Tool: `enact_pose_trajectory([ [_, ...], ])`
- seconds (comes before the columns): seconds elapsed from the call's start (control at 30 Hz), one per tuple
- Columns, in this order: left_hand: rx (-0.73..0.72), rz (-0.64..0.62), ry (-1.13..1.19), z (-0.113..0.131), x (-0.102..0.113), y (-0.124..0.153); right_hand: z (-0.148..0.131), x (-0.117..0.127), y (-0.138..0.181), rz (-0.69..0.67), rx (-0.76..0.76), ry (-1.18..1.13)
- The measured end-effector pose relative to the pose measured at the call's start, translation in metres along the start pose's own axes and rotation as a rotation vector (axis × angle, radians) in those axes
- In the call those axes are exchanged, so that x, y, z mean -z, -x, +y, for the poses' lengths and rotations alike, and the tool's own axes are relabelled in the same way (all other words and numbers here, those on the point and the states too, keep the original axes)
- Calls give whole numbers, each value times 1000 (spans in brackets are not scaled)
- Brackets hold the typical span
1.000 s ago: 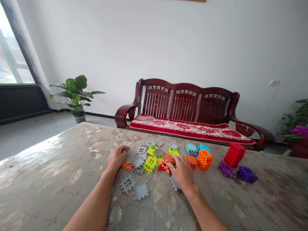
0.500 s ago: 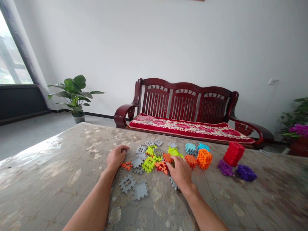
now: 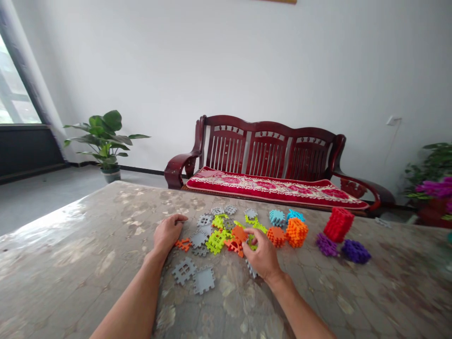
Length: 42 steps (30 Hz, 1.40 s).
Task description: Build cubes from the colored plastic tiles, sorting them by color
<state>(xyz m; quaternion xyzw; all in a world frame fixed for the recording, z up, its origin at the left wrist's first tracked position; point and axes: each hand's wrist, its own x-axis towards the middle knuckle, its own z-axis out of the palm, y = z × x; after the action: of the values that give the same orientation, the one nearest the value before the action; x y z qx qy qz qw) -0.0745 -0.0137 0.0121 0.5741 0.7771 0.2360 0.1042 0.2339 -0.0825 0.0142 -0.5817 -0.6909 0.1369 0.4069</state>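
Note:
My right hand [image 3: 263, 256] pinches an orange interlocking tile [image 3: 239, 234] by its right edge, thumb below and fingers above. Under and around that tile lie other orange tiles [image 3: 233, 246] and lime-green tiles [image 3: 216, 242]. My left hand [image 3: 168, 234] rests on the table, holding nothing, its fingers stretched forward and partly hidden. Near it are a small orange piece [image 3: 183, 244] and grey tiles [image 3: 199, 238]. Closer to me, a grey window tile [image 3: 184, 270] lies beside a plain grey square tile [image 3: 204, 279]. One more grey tile [image 3: 252, 269] is partly covered by my right hand.
Right of my hands stand orange stacks [image 3: 296, 232] and blue stacks [image 3: 277, 217]. Farther right are a tall red stack [image 3: 339, 225] and purple stacks [image 3: 356, 251]. A patterned cloth covers the table [image 3: 116, 263]. Beyond it is a wooden bench [image 3: 268, 153].
My right hand has drawn the orange tile slightly up off the pile, tilting it. My left hand stays resting on the table. The whole view has shifted a little.

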Motion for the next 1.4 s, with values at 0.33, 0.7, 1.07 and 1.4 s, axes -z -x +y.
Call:
enact_pose_trajectory([
  [0.33, -2, 0, 4, 0, 1, 0, 4, 8, -6, 41, -155, -257],
  [0.7, -30, 21, 15, -5, -3, -2, 35, 55, -3, 293, -221, 458],
  [1.07, -20, -10, 2, -3, -1, -2, 43, 59, 1, 252, -244, 609],
  [1.4, -52, 2, 36, -2, -2, 0, 11, 33, 0, 79, 120, 428],
])
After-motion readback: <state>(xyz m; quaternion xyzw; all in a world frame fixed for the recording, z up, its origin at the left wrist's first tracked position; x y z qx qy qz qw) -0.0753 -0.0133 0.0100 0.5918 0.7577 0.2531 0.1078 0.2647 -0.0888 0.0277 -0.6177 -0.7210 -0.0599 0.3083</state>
